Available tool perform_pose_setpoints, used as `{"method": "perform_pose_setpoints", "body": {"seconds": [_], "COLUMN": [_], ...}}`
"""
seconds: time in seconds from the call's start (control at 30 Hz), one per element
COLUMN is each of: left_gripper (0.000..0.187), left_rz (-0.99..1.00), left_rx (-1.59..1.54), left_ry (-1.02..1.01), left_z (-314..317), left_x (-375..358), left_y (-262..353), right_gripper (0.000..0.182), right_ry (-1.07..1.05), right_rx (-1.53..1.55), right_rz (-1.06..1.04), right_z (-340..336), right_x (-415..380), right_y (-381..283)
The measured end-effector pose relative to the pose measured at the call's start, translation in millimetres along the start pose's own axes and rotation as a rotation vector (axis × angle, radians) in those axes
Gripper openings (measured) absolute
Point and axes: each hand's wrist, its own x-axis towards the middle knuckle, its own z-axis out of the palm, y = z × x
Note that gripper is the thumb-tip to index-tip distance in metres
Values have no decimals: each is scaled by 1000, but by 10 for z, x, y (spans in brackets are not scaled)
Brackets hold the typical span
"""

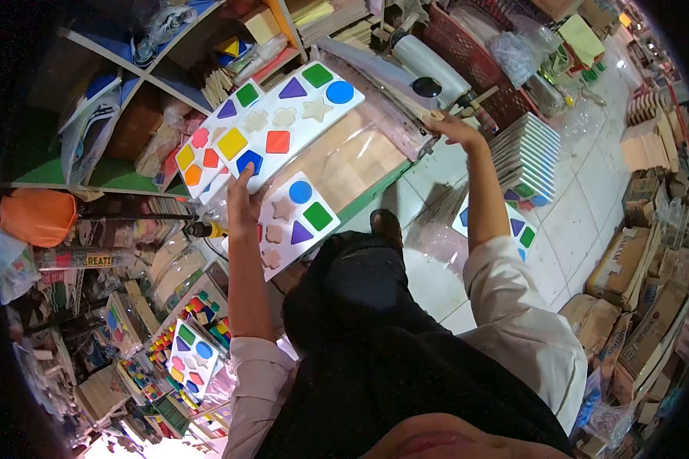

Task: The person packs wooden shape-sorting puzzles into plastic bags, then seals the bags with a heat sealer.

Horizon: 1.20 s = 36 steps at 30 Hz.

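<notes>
Head view: gripping shape board (289, 128), best held flat, with left hand (242, 200), eleven o'clock; holding right hand (453, 128) out, one o'clock, grip unclear.

Orange bundle (38, 217) and cardboard boxes (618, 264)

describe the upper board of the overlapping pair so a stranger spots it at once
Beside the shelves, find the wood-topped bench. On its shelf side, two white boards overlap, the left hand at their near edge. The upper board has a star recess beside a blue circle; the lower board shows neither.
</notes>
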Motion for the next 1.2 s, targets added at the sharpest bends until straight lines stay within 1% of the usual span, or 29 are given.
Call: {"method": "perform_pose_setpoints", "body": {"seconds": [0.07,0.1,0.17,0.2,0.27,0.3,0.37,0.43,0.47,0.53,0.6,0.63,0.77,0.83,0.87,0.93,0.97,1.0,1.07,1.1,1.17,1.2], "left_gripper": [37,37,37,36,36,37,37,36,36,35,33,33,32,34,37,35,34,33,31,31,30,30], "left_rz": [11,25,42,34,23,15,6,18,18,21,14,26,25,13,6,-14,-13,-12,14,11,10,5], "left_rx": [37,39,44,53,66,74,85,103,106,80,85,77,74,50,27,-5,-5,-4,20,31,40,32], "left_ry": [9,-8,-19,-18,-20,-20,-18,80,82,33,54,49,10,7,10,7,19,31,56,62,69,55], "left_z": [66,93,108,104,96,90,127,232,213,152,135,144,226,196,159,104,74,42,8,5,26,65], "left_x": [-86,-108,-145,-155,-167,-175,-228,-327,-307,-235,-206,-202,-137,-43,8,93,118,145,186,169,175,191], "left_y": [51,66,74,62,42,34,47,102,104,106,96,103,148,102,85,82,87,90,81,82,52,4], "right_gripper": [84,84,89,89,84,84,80,79,77,75,74,74,73,70,66,57,49,49,34,34,21,21], "right_ry": [172,168,319,315,310,309,491,520,550,576,608,635,628,189,135,94,-95,-96,219,218,36,34], "right_rx": [-300,-296,-276,-272,-153,-150,-254,-261,-271,-218,-165,-156,-136,233,313,874,912,911,990,988,1042,1041], "right_rz": [-695,-698,-532,-534,-457,-456,-544,-519,-495,-521,-500,-532,-502,-487,-474,-157,66,64,50,48,-264,-265], "right_z": [253,349,562,602,650,727,919,889,855,818,855,892,909,730,621,503,349,362,485,419,237,232], "right_x": [-112,-221,-445,-491,-558,-565,-541,-522,-474,-394,-431,-415,-316,-154,-75,124,333,465,665,736,854,976], "right_y": [374,337,96,70,58,55,33,-163,-233,-155,-70,-38,42,141,148,125,237,140,-99,-99,-23,112]}}
